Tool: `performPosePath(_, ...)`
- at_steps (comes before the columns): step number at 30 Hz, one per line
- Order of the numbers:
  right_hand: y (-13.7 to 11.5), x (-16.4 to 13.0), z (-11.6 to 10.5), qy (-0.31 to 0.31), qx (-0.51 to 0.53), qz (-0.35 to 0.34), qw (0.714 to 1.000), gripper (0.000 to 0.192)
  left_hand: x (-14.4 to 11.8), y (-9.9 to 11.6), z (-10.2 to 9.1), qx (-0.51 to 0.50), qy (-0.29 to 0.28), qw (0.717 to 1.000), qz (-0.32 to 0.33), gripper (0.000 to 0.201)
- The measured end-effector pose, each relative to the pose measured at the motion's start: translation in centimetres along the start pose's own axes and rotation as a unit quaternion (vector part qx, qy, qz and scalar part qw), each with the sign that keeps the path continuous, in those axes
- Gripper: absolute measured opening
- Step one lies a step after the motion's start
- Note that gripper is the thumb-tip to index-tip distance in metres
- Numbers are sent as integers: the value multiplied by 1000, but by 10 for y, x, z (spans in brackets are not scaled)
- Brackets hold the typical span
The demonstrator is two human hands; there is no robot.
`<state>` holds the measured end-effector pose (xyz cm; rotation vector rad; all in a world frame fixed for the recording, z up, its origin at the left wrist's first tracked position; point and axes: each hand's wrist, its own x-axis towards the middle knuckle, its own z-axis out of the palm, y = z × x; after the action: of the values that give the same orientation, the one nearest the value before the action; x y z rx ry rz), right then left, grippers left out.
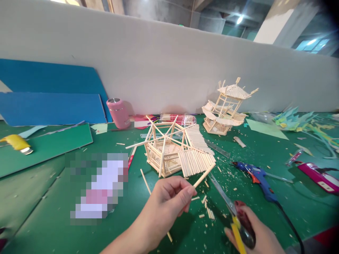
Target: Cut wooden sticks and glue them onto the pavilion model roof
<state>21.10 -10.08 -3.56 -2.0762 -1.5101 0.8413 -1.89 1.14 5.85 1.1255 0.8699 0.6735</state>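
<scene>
My left hand (172, 197) is closed, pinching a thin wooden stick (204, 175) between thumb and fingertips. The stick slants up to the right, its far end near the scissor tips. In my right hand (261, 233) is a pair of scissors (221, 190), blades pointing up and left; a yellow length (237, 236) shows beside the dark handles. Just beyond my left hand stands a wooden stick pavilion model (172, 160), with bare roof ribs and two roof panels (196, 164) of sticks laid side by side. A loose stick (145, 181) lies partly under my left forearm.
A blue glue gun (258, 178) with a black cable lies to the right, near a magenta box-shaped item (319, 178). Behind stand a finished-looking stick pavilion (225, 109) and a pink flask (118, 114). Stick offcuts (210, 213) litter the green table. A yellow cutter (17, 143) lies left.
</scene>
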Motion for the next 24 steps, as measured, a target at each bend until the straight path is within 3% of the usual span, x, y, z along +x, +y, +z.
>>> performPosePath(3,22,12,-24,63,-137,-43,988,48,-1,-1,4,57,-5,998,1,22)
performPosePath(6,22,12,-45,122,-200,-101,967,44,-3,-2,6,153,-16,988,36,24)
performPosePath(9,-14,5,-57,231,-165,-177,942,32,-5,-4,9,306,-28,944,119,27)
performPosePath(10,-30,3,-58,276,-134,-223,925,30,-5,-5,10,355,-39,922,147,27)
performPosePath(11,-47,2,-59,280,-135,-294,904,29,-6,-6,11,397,-53,901,168,26)
performPosePath(13,-77,3,-55,191,-206,-403,871,29,-7,-8,12,456,-84,865,194,23)
performPosePath(14,-88,4,-51,131,-223,-421,869,21,-8,-10,13,478,-95,849,204,21)
performPosePath(15,-95,6,-45,78,-228,-419,876,15,-10,-12,13,500,-101,833,215,20)
performPosePath(17,-101,9,-33,0,-233,-405,884,22,-14,-17,13,547,-102,795,241,17)
performPosePath(21,-95,14,-9,-68,-246,-400,880,20,-21,-33,11,646,-44,707,285,16)
performPosePath(24,-96,19,0,-135,-230,-371,890,18,-23,-43,9,676,-20,680,282,13)
